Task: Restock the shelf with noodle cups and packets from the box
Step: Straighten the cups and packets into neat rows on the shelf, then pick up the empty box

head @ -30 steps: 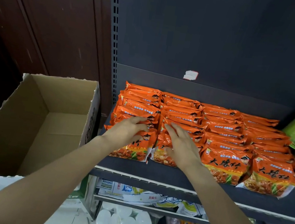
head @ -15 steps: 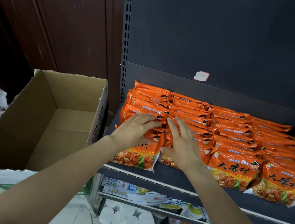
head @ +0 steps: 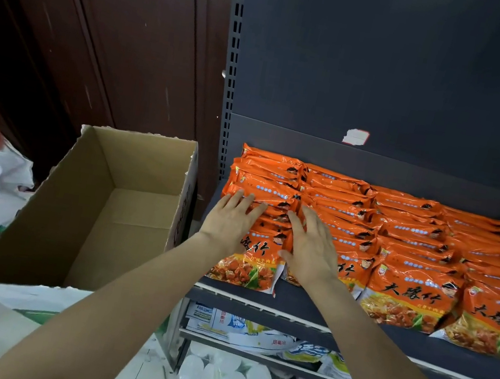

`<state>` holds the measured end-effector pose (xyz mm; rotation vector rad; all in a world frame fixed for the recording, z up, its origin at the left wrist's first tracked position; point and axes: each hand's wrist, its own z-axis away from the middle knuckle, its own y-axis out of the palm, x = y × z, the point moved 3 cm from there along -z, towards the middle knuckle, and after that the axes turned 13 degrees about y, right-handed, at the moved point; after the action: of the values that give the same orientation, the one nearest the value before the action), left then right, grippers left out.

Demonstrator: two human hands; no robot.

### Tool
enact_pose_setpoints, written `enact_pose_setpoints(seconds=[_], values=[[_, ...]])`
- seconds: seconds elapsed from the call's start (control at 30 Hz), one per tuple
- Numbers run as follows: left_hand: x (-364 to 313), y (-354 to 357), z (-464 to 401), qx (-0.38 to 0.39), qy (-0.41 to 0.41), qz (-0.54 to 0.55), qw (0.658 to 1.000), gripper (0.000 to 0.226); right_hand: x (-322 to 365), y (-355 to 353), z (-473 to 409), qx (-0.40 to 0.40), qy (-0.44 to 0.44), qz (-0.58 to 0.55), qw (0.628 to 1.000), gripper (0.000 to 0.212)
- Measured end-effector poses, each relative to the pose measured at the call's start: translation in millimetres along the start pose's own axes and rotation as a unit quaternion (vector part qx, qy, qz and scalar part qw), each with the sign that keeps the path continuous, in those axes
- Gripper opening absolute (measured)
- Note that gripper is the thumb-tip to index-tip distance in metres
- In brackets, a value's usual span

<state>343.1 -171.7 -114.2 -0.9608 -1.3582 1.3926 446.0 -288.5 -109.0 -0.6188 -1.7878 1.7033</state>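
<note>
We flatten orange packets (head: 329, 223): left hand (head: 229, 222), right hand (head: 312, 247) spread, pressing 2 leftmost rows. Box (head: 98, 206) beside left hand looks empty; next, probably remove it.

Glossy plastic noodle packets (head: 405, 283) — matt dark metal shelf (head: 305, 306) — plain brown cardboard box (head: 128, 188).

Pretty clearly a small shop or its stockroom. There's a dark metal retail shelf (head: 351, 324) with slotted uprights, rows of identical orange noodle packets (head: 414, 251) faced up on it, more packaged goods (head: 250, 329) on the tier below, and an open cardboard box (head: 113, 198) sitting right beside it.
</note>
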Motion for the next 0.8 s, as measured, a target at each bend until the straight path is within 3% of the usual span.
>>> enact_pose_setpoints(seconds=[0.3, 0.53, 0.8], values=[[8, -19, 57, -0.138, -0.018, 0.068, 0.988, 0.06, 43, -10, 28, -0.022, -0.063, -0.068, 0.995, 0.075], [34, -22, 38, -0.008, 0.01, 0.069, 0.998, 0.106, 64, -12, 7, 0.056, -0.019, 0.012, 0.998, 0.11], [50, -9, 13, 0.03, 0.013, 0.051, 0.998, 0.106, 67, 0, -13, 0.099, 0.021, 0.058, 0.993, 0.114]])
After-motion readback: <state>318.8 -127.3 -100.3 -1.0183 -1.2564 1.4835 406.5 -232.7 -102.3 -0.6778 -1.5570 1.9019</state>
